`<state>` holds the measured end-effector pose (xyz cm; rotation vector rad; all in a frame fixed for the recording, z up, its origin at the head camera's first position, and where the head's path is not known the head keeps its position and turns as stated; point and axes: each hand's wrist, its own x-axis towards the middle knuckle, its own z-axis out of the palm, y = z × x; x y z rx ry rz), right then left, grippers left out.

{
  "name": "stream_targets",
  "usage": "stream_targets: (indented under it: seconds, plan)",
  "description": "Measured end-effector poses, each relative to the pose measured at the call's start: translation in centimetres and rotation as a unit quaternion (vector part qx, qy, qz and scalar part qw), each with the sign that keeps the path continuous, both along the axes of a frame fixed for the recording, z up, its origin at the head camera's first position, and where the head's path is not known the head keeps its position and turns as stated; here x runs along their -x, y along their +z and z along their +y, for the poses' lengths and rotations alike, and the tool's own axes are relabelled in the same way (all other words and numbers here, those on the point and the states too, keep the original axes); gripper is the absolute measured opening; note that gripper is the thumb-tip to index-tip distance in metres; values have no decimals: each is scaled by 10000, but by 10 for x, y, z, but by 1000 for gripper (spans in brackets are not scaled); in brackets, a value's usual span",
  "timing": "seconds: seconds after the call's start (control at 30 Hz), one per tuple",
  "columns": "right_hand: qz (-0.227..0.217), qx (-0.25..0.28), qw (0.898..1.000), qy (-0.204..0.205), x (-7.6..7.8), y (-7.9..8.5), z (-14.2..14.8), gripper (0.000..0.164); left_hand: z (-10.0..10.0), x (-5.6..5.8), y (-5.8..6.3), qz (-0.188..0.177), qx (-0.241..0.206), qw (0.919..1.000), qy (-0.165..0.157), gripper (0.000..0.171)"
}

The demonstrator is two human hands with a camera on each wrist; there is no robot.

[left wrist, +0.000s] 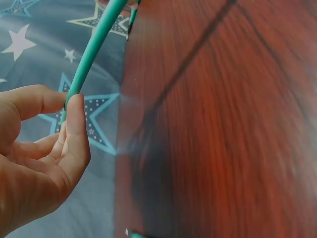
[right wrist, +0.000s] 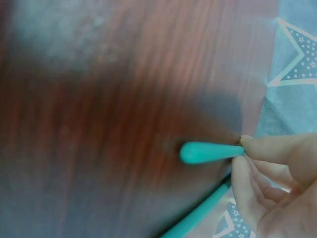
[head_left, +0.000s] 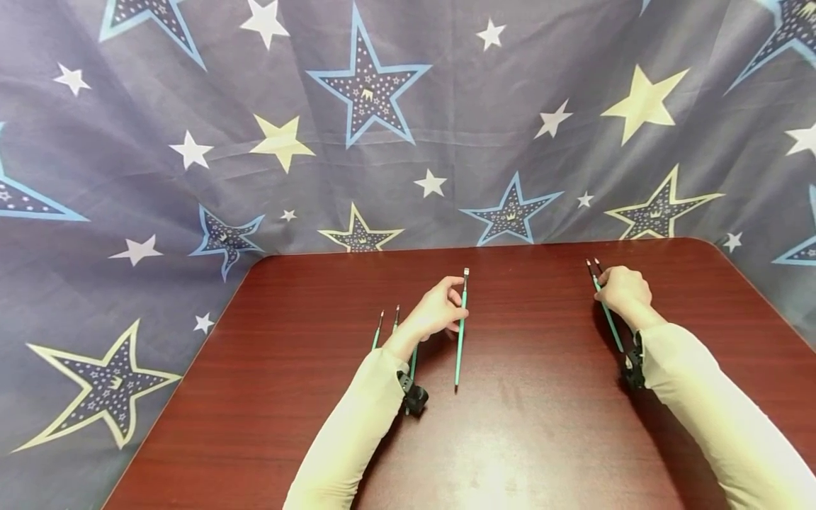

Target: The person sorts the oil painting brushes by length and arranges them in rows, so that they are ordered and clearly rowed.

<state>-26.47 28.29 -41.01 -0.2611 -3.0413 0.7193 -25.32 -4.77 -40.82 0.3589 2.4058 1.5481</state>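
My left hand (head_left: 436, 308) pinches a slim green-handled paintbrush (head_left: 461, 340) between thumb and fingers, its flat, pale-tipped head pointing away. In the left wrist view the handle (left wrist: 91, 52) slants up from the fingertips and casts a shadow on the table. Over at the right, my right hand (head_left: 625, 290) grips another green paintbrush (right wrist: 213, 152), whose rounded handle end faces the right wrist camera. Beside it, a second green handle (right wrist: 198, 213) runs past the fingertips. Two small brush tips show beyond this hand in the head view; the hand partly hides both brushes.
Two more green paintbrushes lie left of the middle, one handle (head_left: 376, 340) next to my left sleeve, the other (head_left: 413, 365) partly under the forearm. A reddish-brown wooden table (head_left: 542, 411) ends at a grey star-patterned cloth (head_left: 229, 85).
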Motion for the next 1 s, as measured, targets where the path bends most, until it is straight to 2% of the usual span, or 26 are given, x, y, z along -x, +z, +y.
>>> stream_targets:
  seconds: [0.13, 0.3, 0.57, 1.0]
  plan:
    - [11, -21, 10000, -29, 0, 1, 1, 26, 11, 5, -2, -104, -160, 9998, -69, 61]
    - [-56, -2, 10000, -33, -2, 1, 1, 26, 22, 10, -6, -197, -294, 9994, 12, 60]
    - [-22, -35, 10000, 21, 0, 1, -1, 25, 36, 18, -12, -107, 20, 9999, 73, 60]
    - [81, -16, 9999, 96, 1, 0, 1, 26, 65, 37, -16, -269, -516, 9975, 398, 59]
